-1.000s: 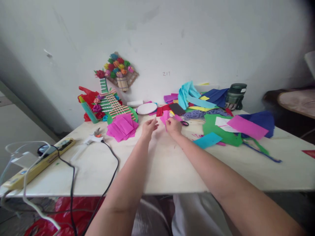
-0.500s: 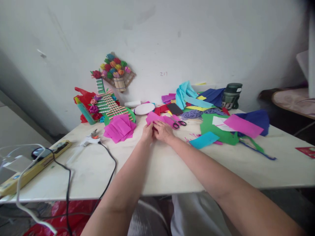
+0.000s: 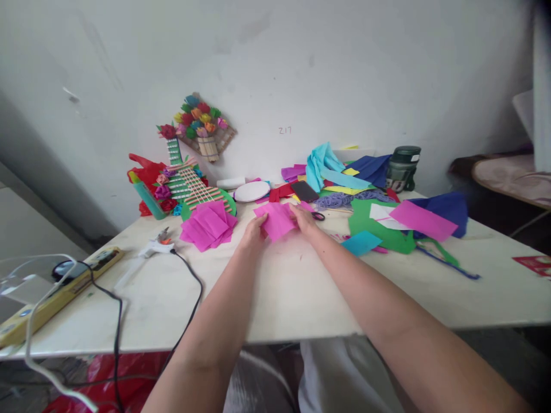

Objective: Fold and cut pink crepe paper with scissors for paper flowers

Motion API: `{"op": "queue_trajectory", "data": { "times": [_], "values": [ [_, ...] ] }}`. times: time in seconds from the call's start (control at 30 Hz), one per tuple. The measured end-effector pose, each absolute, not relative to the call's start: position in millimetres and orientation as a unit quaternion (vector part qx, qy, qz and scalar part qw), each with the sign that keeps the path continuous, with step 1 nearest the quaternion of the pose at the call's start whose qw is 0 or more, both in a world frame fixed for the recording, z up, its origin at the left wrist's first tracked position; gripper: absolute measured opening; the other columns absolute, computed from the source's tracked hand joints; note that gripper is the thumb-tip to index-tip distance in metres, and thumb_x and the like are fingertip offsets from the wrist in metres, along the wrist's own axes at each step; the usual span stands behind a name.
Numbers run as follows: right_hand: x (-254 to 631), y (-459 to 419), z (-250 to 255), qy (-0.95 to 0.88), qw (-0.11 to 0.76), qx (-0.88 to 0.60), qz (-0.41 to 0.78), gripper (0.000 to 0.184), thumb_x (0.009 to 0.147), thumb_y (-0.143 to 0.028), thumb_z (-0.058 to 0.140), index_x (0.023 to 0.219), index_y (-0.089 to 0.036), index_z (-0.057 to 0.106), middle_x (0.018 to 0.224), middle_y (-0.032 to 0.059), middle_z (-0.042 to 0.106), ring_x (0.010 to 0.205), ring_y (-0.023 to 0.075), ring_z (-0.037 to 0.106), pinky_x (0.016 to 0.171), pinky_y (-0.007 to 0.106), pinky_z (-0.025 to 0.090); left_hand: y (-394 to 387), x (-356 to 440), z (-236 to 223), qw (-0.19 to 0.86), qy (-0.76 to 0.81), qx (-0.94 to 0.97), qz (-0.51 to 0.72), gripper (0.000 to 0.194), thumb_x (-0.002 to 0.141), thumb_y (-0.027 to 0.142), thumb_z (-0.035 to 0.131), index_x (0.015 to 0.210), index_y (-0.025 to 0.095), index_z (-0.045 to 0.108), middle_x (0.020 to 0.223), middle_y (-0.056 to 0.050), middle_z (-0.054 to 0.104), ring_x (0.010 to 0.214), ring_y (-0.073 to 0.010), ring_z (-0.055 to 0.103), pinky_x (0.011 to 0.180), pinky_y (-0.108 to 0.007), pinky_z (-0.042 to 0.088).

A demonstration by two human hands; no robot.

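A pink sheet of crepe paper (image 3: pixel 278 222) is stretched flat between my two hands, just above the table. My left hand (image 3: pixel 257 227) pinches its left edge with the thumb on top. At the right edge, my right hand (image 3: pixel 302 219) grips the same sheet, fingers partly hidden behind it. Scissors (image 3: pixel 318 216) lie just beyond my right hand, only a dark handle loop showing. To the left of my hands is a fanned stack of pink paper squares (image 3: pixel 209 225).
A glue gun (image 3: pixel 157 246) and a power strip (image 3: pixel 60 295) with cords lie on the left. Behind stand a paper-flower guitar (image 3: pixel 193 186) and a glue bottle (image 3: pixel 148 198). Coloured paper (image 3: pixel 381 226), purple yarn (image 3: pixel 353 199), a phone (image 3: pixel 305 191) and a dark green bottle (image 3: pixel 403 168) are on the right.
My hands were close together over the pink paper. They have moved apart, my right hand going right, and the sheet is now spread open between them. The right hand now covers part of the scissors.
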State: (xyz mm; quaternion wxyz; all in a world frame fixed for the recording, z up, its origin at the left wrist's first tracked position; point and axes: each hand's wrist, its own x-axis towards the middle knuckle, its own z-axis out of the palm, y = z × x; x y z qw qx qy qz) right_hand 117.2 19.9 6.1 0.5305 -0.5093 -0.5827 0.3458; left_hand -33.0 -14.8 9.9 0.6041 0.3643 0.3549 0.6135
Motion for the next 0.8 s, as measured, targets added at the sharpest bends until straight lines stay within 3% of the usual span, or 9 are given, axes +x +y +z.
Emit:
{"op": "queue_trajectory", "data": {
  "times": [0.13, 0.23, 0.33, 0.43, 0.5, 0.6, 0.7, 0.8],
  "values": [
    [117.5, 19.2, 5.7, -0.537, 0.534, -0.433, 0.489, 0.036, 0.072, -0.049, 0.053, 0.084, -0.017, 0.063, 0.074, 0.0025, 0.066, 0.070, 0.0162, 0.059, 0.064, 0.028, 0.045, -14.4, -33.2, 8.7, 0.616, 0.357, 0.368, 0.598, 0.024, 0.068, 0.023, 0.064, 0.089, 0.013, 0.062, 0.085, -0.009, 0.068, 0.083, -0.0216, 0.065, 0.080, -0.033, 0.051],
    [116.2, 16.9, 6.9, -0.523, 0.525, -0.437, 0.511, 0.027, 0.060, -0.041, 0.065, 0.069, -0.016, 0.059, 0.063, -0.0010, 0.061, 0.059, 0.0134, 0.054, 0.058, 0.026, 0.042, -14.1, -33.5, 7.9, 0.622, 0.342, 0.375, 0.596, 0.024, 0.068, 0.023, 0.064, 0.090, 0.012, 0.063, 0.087, -0.010, 0.069, 0.085, -0.0223, 0.065, 0.081, -0.034, 0.051],
    [115.8, 16.7, 7.2, -0.524, 0.548, -0.471, 0.451, 0.021, 0.056, -0.033, 0.066, 0.056, -0.017, 0.052, 0.050, -0.0061, 0.048, 0.049, 0.0096, 0.044, 0.052, 0.023, 0.036, -13.9, -34.1, 6.5, 0.620, 0.330, 0.387, 0.597, 0.024, 0.067, 0.023, 0.066, 0.088, 0.011, 0.064, 0.085, -0.010, 0.069, 0.081, -0.0219, 0.065, 0.077, -0.033, 0.052],
    [114.7, 18.0, 6.1, -0.535, 0.569, -0.480, 0.399, 0.021, 0.059, -0.034, 0.062, 0.055, -0.018, 0.050, 0.048, -0.0073, 0.043, 0.048, 0.0087, 0.040, 0.050, 0.022, 0.034, -12.7, -35.2, 4.0, 0.609, 0.354, 0.399, 0.586, 0.023, 0.062, 0.024, 0.071, 0.080, 0.010, 0.064, 0.074, -0.009, 0.068, 0.068, -0.0189, 0.064, 0.066, -0.029, 0.053],
    [113.5, 19.1, 5.5, -0.547, 0.572, -0.484, 0.374, 0.022, 0.060, -0.037, 0.060, 0.055, -0.018, 0.051, 0.049, -0.0065, 0.045, 0.050, 0.0092, 0.042, 0.050, 0.021, 0.034, -10.5, -36.9, 1.5, 0.581, 0.380, 0.409, 0.592, 0.022, 0.060, 0.026, 0.072, 0.073, 0.011, 0.062, 0.063, -0.006, 0.065, 0.055, -0.0148, 0.060, 0.055, -0.025, 0.049],
    [114.7, 19.9, 7.3, -0.566, 0.554, -0.508, 0.338, 0.025, 0.066, -0.041, 0.056, 0.057, -0.018, 0.054, 0.050, -0.0046, 0.050, 0.050, 0.0106, 0.046, 0.051, 0.022, 0.036, -5.6, -41.0, -2.1, 0.507, 0.432, 0.436, 0.605, 0.024, 0.061, 0.032, 0.071, 0.065, 0.012, 0.059, 0.046, 0.001, 0.054, 0.037, -0.0080, 0.044, 0.037, -0.019, 0.035],
    [124.1, 19.6, 13.4, -0.593, 0.496, -0.585, 0.245, 0.028, 0.076, -0.041, 0.048, 0.066, -0.018, 0.061, 0.055, -0.0002, 0.058, 0.056, 0.0143, 0.054, 0.056, 0.025, 0.039, -2.1, -45.9, -3.0, 0.443, 0.468, 0.430, 0.633, 0.024, 0.063, 0.035, 0.068, 0.065, 0.013, 0.058, 0.042, 0.005, 0.047, 0.032, -0.0054, 0.035, 0.034, -0.018, 0.026],
    [139.8, 18.8, 19.1, -0.605, 0.407, -0.678, 0.090, 0.023, 0.079, -0.031, 0.047, 0.086, -0.020, 0.066, 0.080, 0.0067, 0.067, 0.076, 0.0200, 0.060, 0.066, 0.030, 0.041, -2.3, -48.8, -0.3, 0.407, 0.489, 0.386, 0.668, 0.021, 0.066, 0.032, 0.065, 0.070, 0.013, 0.057, 0.044, 0.005, 0.048, 0.032, -0.0052, 0.036, 0.035, -0.018, 0.027]
  ]
}}
